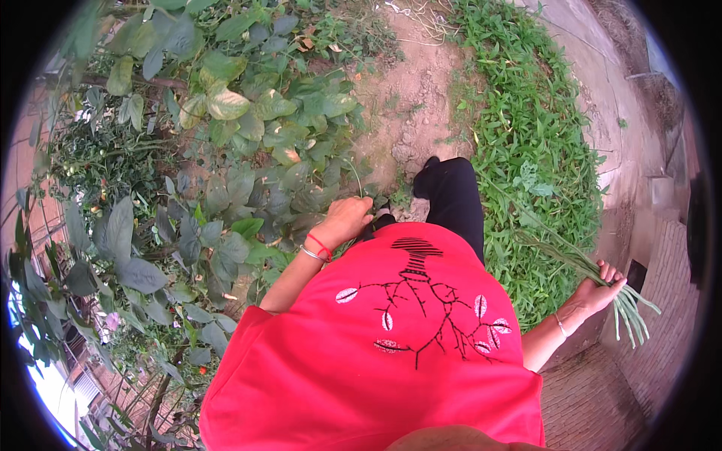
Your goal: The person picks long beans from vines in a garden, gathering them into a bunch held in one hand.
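Observation:
My right hand (599,288) is closed around a bundle of long, thin green bean pods (581,260), held out over the low green plants at the right. Short ends of the pods stick out beyond the hand, and the long parts reach up and left. My left hand (348,216) is beside the leafy bean plants (265,191), its fingers bent. A thin green strand (357,173) rises from its fingertips; whether it is a pod or a stem cannot be told. A red cord and a silver bangle circle the left wrist.
A bare soil path (414,107) runs ahead past my feet. Low green plants (536,129) border it at the right, beside concrete (603,101) and a brick wall (671,265). Tomato plants (101,169) and a branch (152,82) stand at the left. Dry stems lie at the top.

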Tool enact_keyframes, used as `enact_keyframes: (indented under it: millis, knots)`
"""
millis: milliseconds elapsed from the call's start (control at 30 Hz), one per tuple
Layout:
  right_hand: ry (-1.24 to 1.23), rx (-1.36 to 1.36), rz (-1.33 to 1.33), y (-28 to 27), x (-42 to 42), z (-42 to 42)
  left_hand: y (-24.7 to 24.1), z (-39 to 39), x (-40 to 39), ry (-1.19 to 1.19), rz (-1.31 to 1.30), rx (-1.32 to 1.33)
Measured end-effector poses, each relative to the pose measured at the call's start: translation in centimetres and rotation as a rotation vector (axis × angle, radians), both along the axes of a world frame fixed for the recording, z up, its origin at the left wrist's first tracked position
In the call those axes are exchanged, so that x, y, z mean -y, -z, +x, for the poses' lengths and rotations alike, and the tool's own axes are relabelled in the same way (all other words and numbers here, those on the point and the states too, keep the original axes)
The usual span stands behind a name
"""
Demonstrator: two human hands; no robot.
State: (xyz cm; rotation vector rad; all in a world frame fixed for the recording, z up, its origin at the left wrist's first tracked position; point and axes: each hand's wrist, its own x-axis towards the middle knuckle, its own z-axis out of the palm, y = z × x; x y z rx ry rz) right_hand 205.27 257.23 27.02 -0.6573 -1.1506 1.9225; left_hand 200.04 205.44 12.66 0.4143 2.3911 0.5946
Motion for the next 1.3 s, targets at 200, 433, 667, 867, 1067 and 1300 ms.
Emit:
enact_keyframes:
  millis: [200,433,667,867,1067,1300]
  knots:
    - [-0.117,0.063,-0.097,3.1,-2.4,-15.1,0.8,-11.1,-3.7,-0.007,-0.062,0.016]
    - [-0.273,0.130,-0.276,4.1,-5.5,-34.6,-3.3,-26.2,-10.7,-0.021,-0.133,0.040]
    - [-0.462,0.131,-0.289,1.5,-6.8,-50.1,-8.2,-37.0,-14.5,-0.136,-0.082,-0.071]
    - [-0.535,0.216,-0.263,1.1,-4.5,-60.0,-6.9,-44.3,-14.4,-0.162,-0.124,-0.019]
    - [-0.596,0.262,-0.229,2.3,-2.0,-72.2,-3.5,-56.2,-14.2,-0.227,0.009,0.040]
    - [-0.662,0.337,-0.182,-0.1,3.6,-90.6,-1.6,-76.7,-10.3,-0.310,0.007,-0.100]
